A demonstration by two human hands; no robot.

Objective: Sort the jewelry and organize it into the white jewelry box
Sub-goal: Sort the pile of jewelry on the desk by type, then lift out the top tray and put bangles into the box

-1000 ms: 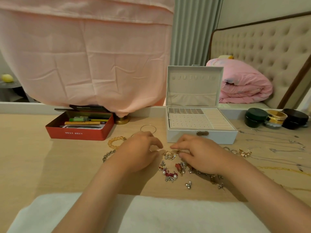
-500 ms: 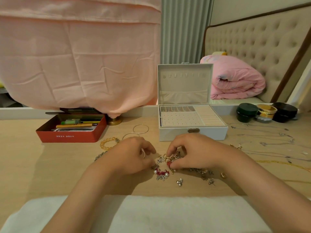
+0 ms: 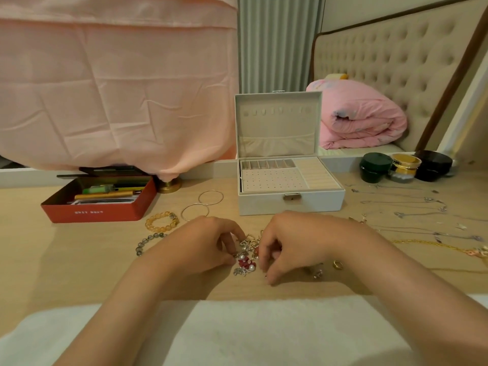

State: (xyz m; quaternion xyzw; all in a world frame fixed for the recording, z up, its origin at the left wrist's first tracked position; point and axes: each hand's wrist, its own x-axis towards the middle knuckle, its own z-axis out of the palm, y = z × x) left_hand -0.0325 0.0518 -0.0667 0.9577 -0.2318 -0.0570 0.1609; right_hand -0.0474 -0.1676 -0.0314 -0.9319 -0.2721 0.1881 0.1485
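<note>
Both hands sit close together at the middle of the desk [image 3: 66,260], near its front edge, with a pile [image 3: 247,253] of small charms and earrings between them. The left hand [image 3: 203,241] curls its fingers against the pile. The right hand [image 3: 295,239] has thumb and forefinger drawn together low at the desk. Whether either hand grips a piece I cannot tell.

The white box [image 3: 290,204] stands just behind the hands, lid upright, trays bare. Left of it lie two bangles [image 3: 210,197], a yellow bracelet [image 3: 161,221] and a grey bracelet [image 3: 148,240]. Toward the right edge are thin chains [image 3: 409,207], and a ring [image 3: 338,264] lies beside the right wrist. A red tin [image 3: 100,211] of pens sits at the back left, its white lettering too blurred to read. Three jars [image 3: 375,167] stand at the back right.
</note>
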